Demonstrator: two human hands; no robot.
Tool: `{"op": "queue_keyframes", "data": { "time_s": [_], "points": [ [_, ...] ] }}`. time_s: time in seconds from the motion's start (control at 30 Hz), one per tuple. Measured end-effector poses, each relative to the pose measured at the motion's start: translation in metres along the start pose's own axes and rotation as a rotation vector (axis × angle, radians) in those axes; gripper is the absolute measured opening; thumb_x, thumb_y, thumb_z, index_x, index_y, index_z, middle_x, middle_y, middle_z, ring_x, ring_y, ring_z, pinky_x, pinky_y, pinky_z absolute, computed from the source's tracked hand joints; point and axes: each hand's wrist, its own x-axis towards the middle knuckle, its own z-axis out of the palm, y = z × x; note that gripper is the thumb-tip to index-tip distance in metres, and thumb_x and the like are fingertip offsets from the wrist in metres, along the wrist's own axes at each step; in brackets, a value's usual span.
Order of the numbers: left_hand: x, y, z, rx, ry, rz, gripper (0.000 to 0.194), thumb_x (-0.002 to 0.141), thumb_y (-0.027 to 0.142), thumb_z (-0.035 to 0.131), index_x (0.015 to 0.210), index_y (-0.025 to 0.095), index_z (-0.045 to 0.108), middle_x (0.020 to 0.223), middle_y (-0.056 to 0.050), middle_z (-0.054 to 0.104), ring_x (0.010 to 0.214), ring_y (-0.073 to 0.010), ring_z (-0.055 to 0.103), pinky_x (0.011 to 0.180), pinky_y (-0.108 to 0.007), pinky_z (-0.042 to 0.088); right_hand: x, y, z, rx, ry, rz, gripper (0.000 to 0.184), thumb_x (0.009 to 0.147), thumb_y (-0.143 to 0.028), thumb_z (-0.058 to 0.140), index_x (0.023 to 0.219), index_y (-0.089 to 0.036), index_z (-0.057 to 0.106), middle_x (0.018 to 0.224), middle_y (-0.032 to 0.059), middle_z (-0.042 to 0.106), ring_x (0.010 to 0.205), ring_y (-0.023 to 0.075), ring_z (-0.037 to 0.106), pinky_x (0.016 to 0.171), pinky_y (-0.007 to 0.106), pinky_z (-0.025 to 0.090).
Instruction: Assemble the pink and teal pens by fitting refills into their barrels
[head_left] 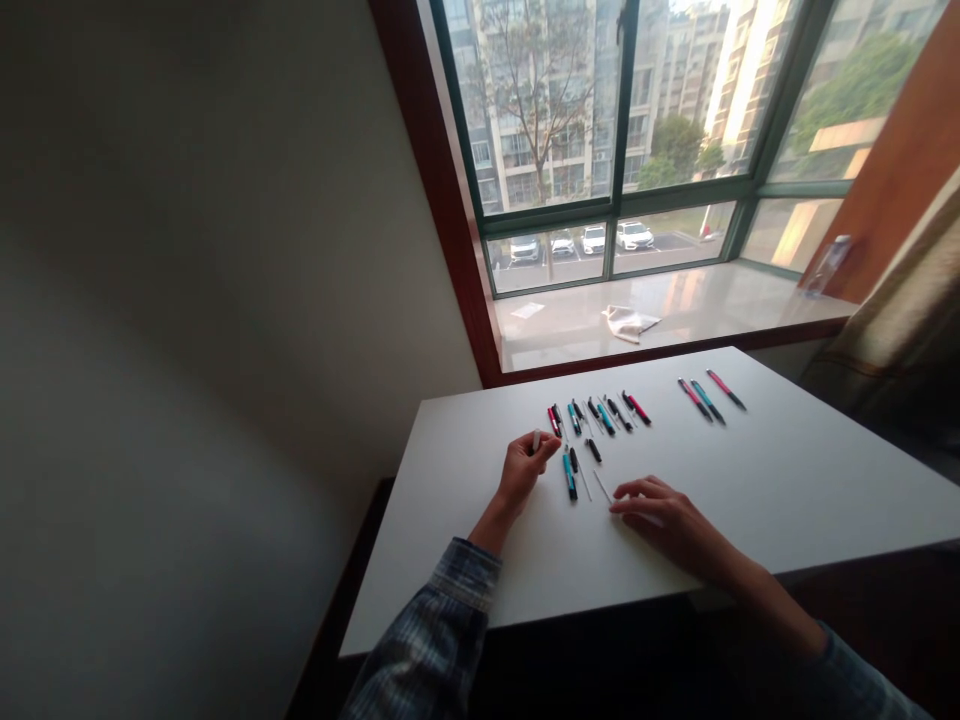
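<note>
My left hand [523, 467] is closed in a fist-like grip above the table's left part. A pale end of a pen part [536, 438] sticks up out of it; the rest is hidden by the fingers. My right hand [656, 510] is low over the table, thumb and fingertips closed at the near end of a thin white pen refill [602, 486]. Between the hands lie a teal pen barrel [570, 475], a small black pen piece [574, 459], another white refill [585, 481] and a black grip piece [593, 450].
Behind my hands runs a row of taken-apart pens, among them a teal barrel [606, 418] and a red barrel [640, 407]. Three whole pens, including a teal pen [708, 402], lie farther right. The white table [810, 470] meets a window sill [555, 345] holding crumpled plastic [630, 322].
</note>
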Motion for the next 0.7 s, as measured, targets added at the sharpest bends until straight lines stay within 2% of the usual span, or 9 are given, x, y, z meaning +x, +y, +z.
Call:
{"op": "queue_keyframes", "data": {
  "time_s": [0.13, 0.33, 0.7],
  "points": [
    [0.002, 0.000, -0.002, 0.003, 0.013, -0.012, 0.043, 0.075, 0.055, 0.084, 0.077, 0.015, 0.065, 0.063, 0.006, 0.041, 0.055, -0.0067, 0.027, 0.051, -0.022, 0.021, 0.003, -0.002, 0.000, 0.019, -0.010, -0.021, 0.024, 0.103, -0.032, 0.057, 0.111, -0.034, 0.079, 0.115, 0.0059, 0.075, 0.109, 0.0257, 0.066, 0.092, 0.041, 0.059],
    [0.006, 0.001, -0.005, -0.008, 0.057, -0.026, 0.044, 0.074, 0.054, 0.085, 0.076, 0.015, 0.064, 0.062, 0.007, 0.037, 0.054, -0.0061, 0.025, 0.051, -0.022, 0.020, 0.005, -0.007, -0.003, 0.010, -0.031, -0.029, 0.023, 0.104, -0.029, 0.057, 0.113, -0.029, 0.079, 0.116, 0.0061, 0.075, 0.109, 0.0230, 0.064, 0.093, 0.037, 0.057],
    [0.011, 0.000, -0.009, -0.034, 0.100, -0.025, 0.043, 0.073, 0.053, 0.086, 0.082, 0.014, 0.071, 0.061, 0.006, 0.040, 0.053, -0.0062, 0.028, 0.051, -0.023, 0.021, 0.008, -0.007, -0.004, 0.039, 0.003, -0.059, 0.019, 0.099, -0.025, 0.066, 0.112, -0.029, 0.079, 0.115, 0.0032, 0.076, 0.105, 0.0214, 0.063, 0.092, 0.034, 0.056]
  ]
}}
